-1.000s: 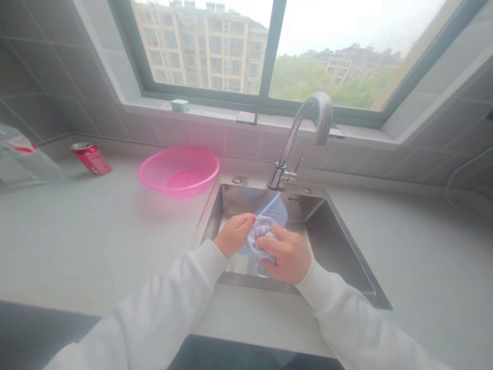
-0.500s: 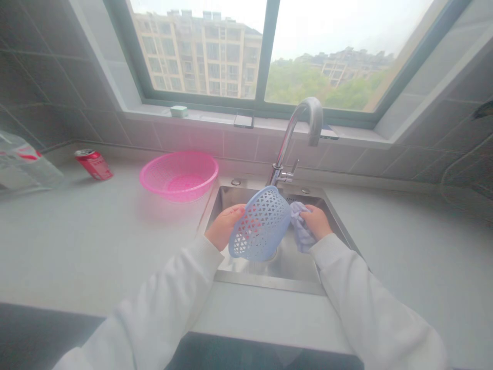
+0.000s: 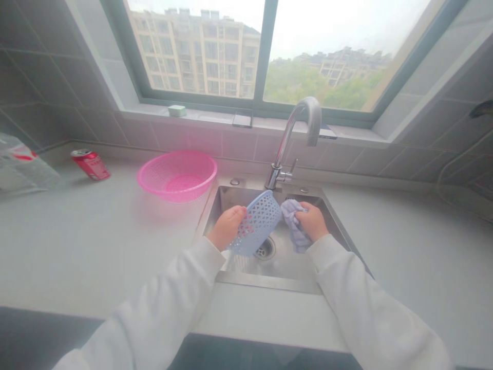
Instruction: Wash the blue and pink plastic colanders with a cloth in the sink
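Over the steel sink (image 3: 331, 226), my left hand (image 3: 227, 226) grips the rim of a light blue perforated basket (image 3: 256, 223), which is tilted on its side. My right hand (image 3: 313, 221) is closed on a crumpled lilac cloth (image 3: 293, 226) held against the basket's right side. Both arms wear white sleeves. The sink's drain (image 3: 265, 249) shows just below the basket.
A chrome tap (image 3: 295, 139) arches over the sink's back edge. A pink basket (image 3: 177, 174) sits on the counter to the left, with a red can (image 3: 91, 163) and a plastic bag (image 3: 23, 164) further left. A phone (image 3: 242, 119) and green soap (image 3: 177, 110) lie on the windowsill.
My hands have moved apart and away from me over the sink. The blue basket has turned from face-on to edge-on, and the cloth has shifted from its front to its right side.
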Available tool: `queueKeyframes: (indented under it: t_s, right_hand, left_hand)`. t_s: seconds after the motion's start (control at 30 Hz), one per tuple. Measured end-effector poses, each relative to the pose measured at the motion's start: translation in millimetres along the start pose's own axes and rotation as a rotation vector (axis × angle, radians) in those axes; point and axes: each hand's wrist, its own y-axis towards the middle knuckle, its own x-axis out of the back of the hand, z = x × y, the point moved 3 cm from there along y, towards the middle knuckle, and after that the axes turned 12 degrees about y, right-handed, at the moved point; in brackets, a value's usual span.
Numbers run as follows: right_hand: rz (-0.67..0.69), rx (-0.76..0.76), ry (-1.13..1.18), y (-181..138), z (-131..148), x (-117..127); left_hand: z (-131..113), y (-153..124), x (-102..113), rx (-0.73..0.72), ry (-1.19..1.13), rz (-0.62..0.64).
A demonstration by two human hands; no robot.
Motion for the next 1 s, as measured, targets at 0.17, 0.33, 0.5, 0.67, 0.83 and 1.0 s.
queueKeyframes:
  t_s: [0.17, 0.33, 0.5, 0.67, 0.83, 1.0]
  right_hand:
    - [0.213, 0.362, 0.006, -70, 68, -40]
    - [0.416, 0.585, -0.146, -94, 87, -58]
    - [0.04, 0.293, -0.145, -32, 47, -14]
    - [0.124, 0.449, -0.242, -58, 59, -32]
    - [0.423, 0.757, -0.264, -111, 91, -76]
    - [0.122, 0.462, -0.204, -55, 62, -40]
  left_hand:
    - [6, -2, -7, -0.116, 0.173, 0.015]
    - [-3, -7, -5, -0.212, 0.268, 0.0]
    - [-5, -11, -8, -0.113, 0.283, 0.068]
    - [0, -13, -13, -0.155, 0.267, 0.093]
    - [-2, -9, -9, -0.262, 0.231, 0.014]
    - [-1, -8, -5, -0.176, 0.249, 0.043]
